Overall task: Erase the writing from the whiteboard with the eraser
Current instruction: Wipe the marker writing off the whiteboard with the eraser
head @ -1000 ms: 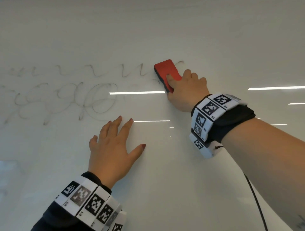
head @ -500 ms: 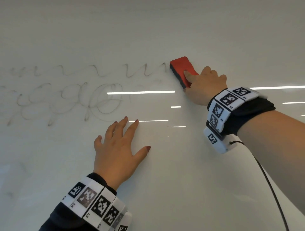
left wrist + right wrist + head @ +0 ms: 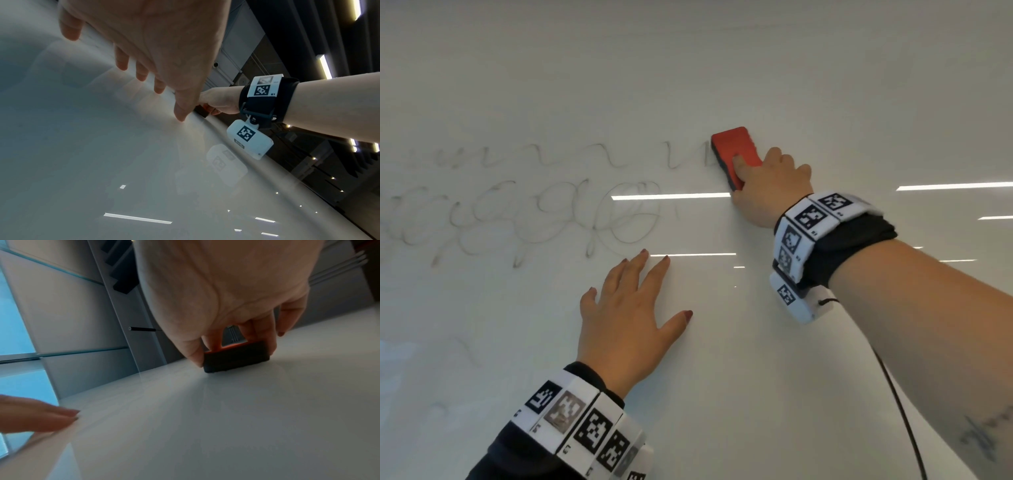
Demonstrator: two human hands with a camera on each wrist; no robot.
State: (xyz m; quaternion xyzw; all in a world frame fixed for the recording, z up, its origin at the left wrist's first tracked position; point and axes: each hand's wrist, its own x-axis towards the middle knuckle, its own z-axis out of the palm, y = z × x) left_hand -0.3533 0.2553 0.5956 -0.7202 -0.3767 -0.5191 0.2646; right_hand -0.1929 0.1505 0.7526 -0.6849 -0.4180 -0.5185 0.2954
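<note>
Eraser pressed flat at the right end of the top line of writing

The red eraser [image 3: 736, 156] lies with its dark felt face against the whiteboard [image 3: 825, 85], just right of the faint upper row of writing [image 3: 551, 157], placed, it seems, to sweep leftward over it. The right hand [image 3: 770, 192] grips it from below, thumb on one long edge, fingers curled over the other and a fingertip pushing on the red back, a hold that likely keeps the felt level under pressure. The looped lower line [image 3: 534, 219] and most of the upper one are not yet wiped. The left hand [image 3: 626, 315] holds nothing; it rests on the bare board below the writing, fingers straight and spread, probably steadying the person and staying out of the eraser's path.
</note>
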